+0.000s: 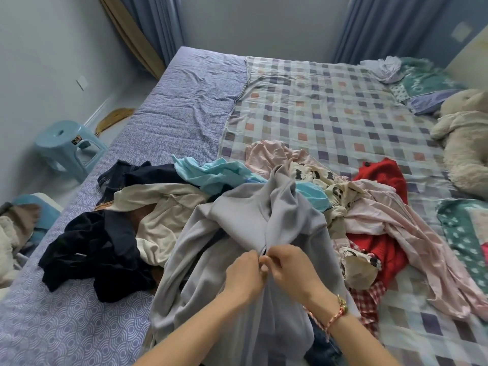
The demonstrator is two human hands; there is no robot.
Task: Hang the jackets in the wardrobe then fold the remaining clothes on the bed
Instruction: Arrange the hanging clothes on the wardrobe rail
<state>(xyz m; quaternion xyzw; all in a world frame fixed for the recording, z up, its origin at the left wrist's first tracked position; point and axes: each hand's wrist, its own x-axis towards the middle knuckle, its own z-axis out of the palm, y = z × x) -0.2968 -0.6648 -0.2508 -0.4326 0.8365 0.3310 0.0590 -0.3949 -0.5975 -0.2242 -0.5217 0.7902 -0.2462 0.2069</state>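
Beyond both grips, a wide bed (330, 101). On it, around the grips, a loose heap of remaining clothes (163, 207): dark and cream pieces to the left, light blue ahead, pink and red to the right. Directly under the grips and lying over the heap, a pale grey jacket (237, 220), soft and fleecy-looking, much creased, collar end away from the grips, hem end near. Left grip (244, 273) and right grip (293, 270) touching each other, both narrow, pinching the jacket's front edges. Probably the jacket step in hand: joining or closing the front, fastener too small to tell. Next, likely needed: lifting the jacket free of the heap without dragging other pieces, then a hanger; no wardrobe in view
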